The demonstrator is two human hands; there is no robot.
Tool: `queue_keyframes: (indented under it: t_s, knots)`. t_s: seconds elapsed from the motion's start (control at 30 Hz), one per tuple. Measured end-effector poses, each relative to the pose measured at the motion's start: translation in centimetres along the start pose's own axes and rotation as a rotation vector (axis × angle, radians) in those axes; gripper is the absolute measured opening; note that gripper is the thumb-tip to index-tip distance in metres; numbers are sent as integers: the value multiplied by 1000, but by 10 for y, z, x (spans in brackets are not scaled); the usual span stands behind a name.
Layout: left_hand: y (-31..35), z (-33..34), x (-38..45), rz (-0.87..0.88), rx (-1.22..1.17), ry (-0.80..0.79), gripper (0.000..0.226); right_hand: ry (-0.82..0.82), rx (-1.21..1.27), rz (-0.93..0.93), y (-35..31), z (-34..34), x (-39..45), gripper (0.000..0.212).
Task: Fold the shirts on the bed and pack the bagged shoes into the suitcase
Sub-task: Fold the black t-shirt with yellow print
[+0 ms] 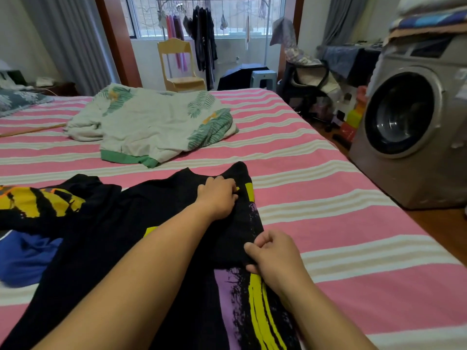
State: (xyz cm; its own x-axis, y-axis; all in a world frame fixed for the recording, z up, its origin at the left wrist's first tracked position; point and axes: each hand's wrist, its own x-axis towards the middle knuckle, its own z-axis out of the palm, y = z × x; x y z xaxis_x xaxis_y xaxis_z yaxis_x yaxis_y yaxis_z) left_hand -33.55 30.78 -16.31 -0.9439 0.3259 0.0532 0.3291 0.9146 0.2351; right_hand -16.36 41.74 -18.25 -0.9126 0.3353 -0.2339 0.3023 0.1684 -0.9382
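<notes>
A black shirt [161,210] with purple and yellow print lies spread on the pink striped bed [328,223]. My left hand [218,195] grips a folded-over edge of it near the collar end. My right hand [274,253] pinches the same folded edge lower down, at the shirt's right side. To the left lie a black shirt with a yellow and orange print [38,203] and a blue garment [22,256]. No bagged shoes or suitcase are in view.
A white quilt with green leaves [151,122] lies crumpled mid-bed. A washing machine [409,117] stands right of the bed, with a cluttered chair [305,79] behind it. A wooden chair [177,64] and a clothes rack [202,34] stand by the window.
</notes>
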Motion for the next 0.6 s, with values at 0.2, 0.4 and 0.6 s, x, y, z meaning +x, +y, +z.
queue_keyframes:
  t_s: [0.2,0.4,0.6]
  knots:
    - [-9,5,-6,-162,5,225,39,174,-130,-87,-4,-9,-5,8]
    - [-79,-16,-21,-605,-442,262,58,103,-783,-653,-24,-6,65,41]
    - [-107,14,-37,-471,-807,286,53,-205,-1272,-324,-37,6,161,60]
